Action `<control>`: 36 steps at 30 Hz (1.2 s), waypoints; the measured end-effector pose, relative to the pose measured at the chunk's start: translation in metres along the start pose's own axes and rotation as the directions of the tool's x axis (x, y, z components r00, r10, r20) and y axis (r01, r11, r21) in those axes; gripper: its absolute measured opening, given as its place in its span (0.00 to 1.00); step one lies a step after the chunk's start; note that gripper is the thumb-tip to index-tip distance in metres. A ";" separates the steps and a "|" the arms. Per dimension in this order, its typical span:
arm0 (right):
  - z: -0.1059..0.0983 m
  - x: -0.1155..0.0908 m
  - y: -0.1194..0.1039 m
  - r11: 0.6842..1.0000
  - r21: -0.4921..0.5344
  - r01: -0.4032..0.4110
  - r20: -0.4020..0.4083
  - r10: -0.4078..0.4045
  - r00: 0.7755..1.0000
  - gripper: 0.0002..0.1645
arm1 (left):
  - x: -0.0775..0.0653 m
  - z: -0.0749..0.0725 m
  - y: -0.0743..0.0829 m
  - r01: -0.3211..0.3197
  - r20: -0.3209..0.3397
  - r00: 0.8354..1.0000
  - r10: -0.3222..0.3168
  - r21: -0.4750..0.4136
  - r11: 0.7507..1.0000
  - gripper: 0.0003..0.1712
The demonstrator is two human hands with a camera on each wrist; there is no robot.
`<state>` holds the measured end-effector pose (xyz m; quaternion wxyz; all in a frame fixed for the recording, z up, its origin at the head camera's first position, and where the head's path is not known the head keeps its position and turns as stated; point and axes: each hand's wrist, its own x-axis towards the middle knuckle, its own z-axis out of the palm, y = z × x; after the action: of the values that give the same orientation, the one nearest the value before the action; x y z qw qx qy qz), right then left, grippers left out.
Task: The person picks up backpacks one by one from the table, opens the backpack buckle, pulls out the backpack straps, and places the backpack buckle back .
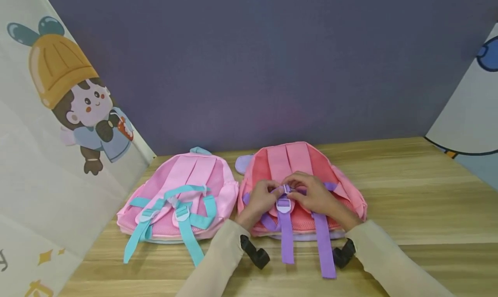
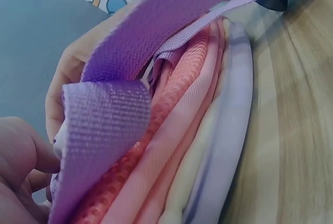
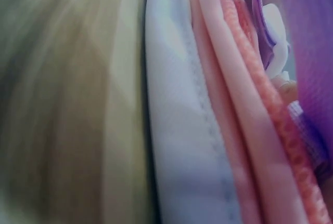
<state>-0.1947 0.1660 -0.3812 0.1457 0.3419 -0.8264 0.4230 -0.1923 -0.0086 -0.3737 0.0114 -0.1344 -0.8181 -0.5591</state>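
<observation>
A coral-pink backpack (image 1: 254, 169) lies on the table with its shoulder straps facing up. Over its middle, my left hand (image 1: 261, 197) pinches a small white strap buckle (image 1: 286, 189) with purple webbing from the left. From the right, the fingertips of my right hand (image 1: 313, 193) pinch the same buckle. Just below them sits a white strap adjuster (image 1: 283, 206), from which a purple strap (image 1: 287, 241) hangs toward the front. In the left wrist view, purple webbing (image 2: 106, 125) covers part of the fingers. The right wrist view shows mostly the backpack's pale side (image 3: 177, 120).
To the left lies a light pink backpack (image 1: 227, 180) with turquoise straps (image 1: 189, 236). A lilac flap (image 1: 243, 163) shows behind the coral one. A second purple strap end (image 1: 324, 249) trails over the wooden table (image 1: 412, 215). A dark panel (image 1: 272, 63) stands behind.
</observation>
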 end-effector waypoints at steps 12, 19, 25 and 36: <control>0.000 -0.001 0.002 0.999 0.005 -0.042 0.006 0.041 0.999 0.17 | 0.000 -0.004 0.001 -0.016 0.034 0.999 0.015 0.033 0.999 0.09; 0.001 -0.002 0.001 0.999 0.010 -0.049 0.002 0.049 0.999 0.17 | 0.000 -0.006 -0.002 -0.030 0.033 0.999 0.030 0.011 0.999 0.07; -0.001 -0.002 -0.001 0.999 -0.025 -0.044 0.017 0.045 0.999 0.19 | 0.000 -0.003 -0.003 -0.036 0.005 0.999 0.036 0.028 0.999 0.05; -0.001 -0.002 -0.004 0.998 -0.039 -0.052 0.034 0.054 0.998 0.18 | -0.003 -0.003 0.000 -0.031 0.011 0.999 0.030 0.050 0.998 0.05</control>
<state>-0.1903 0.1661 -0.3794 0.1265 0.3243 -0.8456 0.4047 -0.1900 -0.0122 -0.3729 0.0191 -0.1494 -0.8298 -0.5373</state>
